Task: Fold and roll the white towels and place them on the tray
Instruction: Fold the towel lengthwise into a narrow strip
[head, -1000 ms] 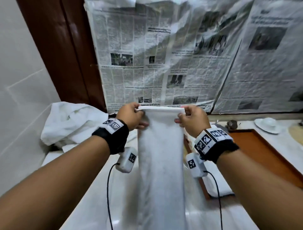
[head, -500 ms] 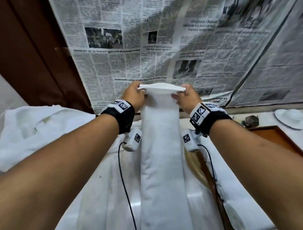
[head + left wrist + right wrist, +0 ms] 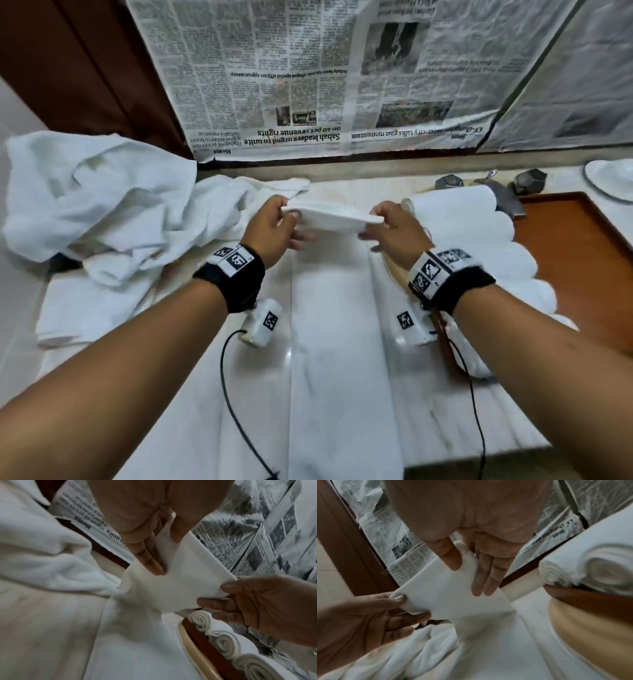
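Marble counter (image 3: 191,394) before a wall papered with newspaper (image 3: 308,68); dark wood frame (image 3: 85,68) at far left.

Left hand (image 3: 270,229) and right hand (image 3: 394,229) raised side by side over the counter, apart, each pinching one far corner of a folded towel (image 3: 335,342). Thumb above and fingers (image 3: 149,561) below the cloth on the left; same pinch on the right, thumb on top, fingers (image 3: 486,577) beneath. Far end of towel lifted off the counter and stretched taut between the two hands; rest of it lying flat as a long narrow strip running toward the viewer, down the counter's middle.

Black wristbands with printed markers on both wrists; small white camera units hanging below them, cables trailing.

Heap (image 3: 102,205) of loose white towels left of the left hand, piled against the frame and wall. Brown tray (image 3: 565,233) right of the right hand, bearing a row of rolled towels (image 3: 479,233) laid side by side, spiral ends toward the strip. Tap (image 3: 493,185) with two dark knobs behind the tray. White dish (image 3: 609,178) at far right edge.
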### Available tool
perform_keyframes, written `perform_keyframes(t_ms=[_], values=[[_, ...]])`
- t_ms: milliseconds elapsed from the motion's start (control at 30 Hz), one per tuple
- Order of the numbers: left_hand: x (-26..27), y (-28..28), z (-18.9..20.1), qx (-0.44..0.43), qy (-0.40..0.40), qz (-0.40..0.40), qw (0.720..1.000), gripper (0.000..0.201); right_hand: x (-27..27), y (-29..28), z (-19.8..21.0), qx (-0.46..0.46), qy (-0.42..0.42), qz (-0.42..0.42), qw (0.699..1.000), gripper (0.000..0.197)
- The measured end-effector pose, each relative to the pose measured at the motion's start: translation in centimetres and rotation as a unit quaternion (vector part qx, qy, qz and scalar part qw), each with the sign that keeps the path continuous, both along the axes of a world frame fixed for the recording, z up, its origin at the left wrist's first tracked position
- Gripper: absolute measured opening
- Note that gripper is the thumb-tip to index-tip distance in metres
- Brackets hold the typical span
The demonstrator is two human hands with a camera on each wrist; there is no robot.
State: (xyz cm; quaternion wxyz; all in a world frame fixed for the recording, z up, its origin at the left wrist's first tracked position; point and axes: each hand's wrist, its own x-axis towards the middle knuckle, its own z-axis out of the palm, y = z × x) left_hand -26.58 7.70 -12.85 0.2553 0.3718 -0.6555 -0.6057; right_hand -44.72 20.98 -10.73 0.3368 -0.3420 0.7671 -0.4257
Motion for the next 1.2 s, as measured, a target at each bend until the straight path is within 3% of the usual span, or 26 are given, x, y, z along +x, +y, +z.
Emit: perform_keyframes(t_ms=[100,200,367,500,600,733,800,900,1000,1100,1200], values=[[0.9,2.9,1.1,0.108,0.033,0.008,0.994,0.006,1.6,2.8,0.7,0.003,-0.139,0.004,0.99,0.01],[0.5,4.0,4.4,0.116,0.051,0.011,0.992,0.02,1.3,3.6,3.1,-0.049,-0.238,0.011,0.97,0.011],[-1.7,1.9,11.8,0.073,0.083,0.018,0.994,0.008,-0.4,1.2,10.4,-0.116,-0.213,0.013,0.97,0.01],[-3.5,-1.3,15.1,0.048,0.014,0.011,0.999,0.009,-2.8,-1.9,13.5,-0.049,-0.174,-0.016,0.983,0.038],[-4.7,-3.7,15.0,0.079,0.005,-0.004,0.997,0.014,-3.9,-4.0,13.3,-0.017,-0.19,-0.031,0.981,0.028],[-6.9,-6.7,13.5,0.079,0.048,0.007,0.996,0.019,-5.2,-8.0,11.9,-0.074,-0.176,-0.078,0.978,0.008],[-8.0,-8.3,13.0,0.073,0.061,0.02,0.995,0.017,-5.6,-10.0,11.6,-0.095,-0.129,-0.082,0.984,0.005],[-9.2,-11.3,12.3,0.048,0.078,0.03,0.995,0.019,-7.2,-13.2,10.4,-0.112,-0.049,-0.079,0.989,0.015],[-9.8,-13.5,11.2,0.016,0.078,0.037,0.996,0.032,-8.0,-14.9,9.3,-0.104,0.023,-0.072,0.992,0.002],[-9.5,-13.1,9.7,-0.02,0.075,0.027,0.997,0.016,-7.7,-14.3,8.1,-0.131,0.0,-0.08,0.988,0.015],[-7.4,-10.9,8.0,-0.068,0.062,0.011,0.996,0.014,-6.3,-11.8,7.4,-0.131,-0.027,-0.066,0.989,0.007]])
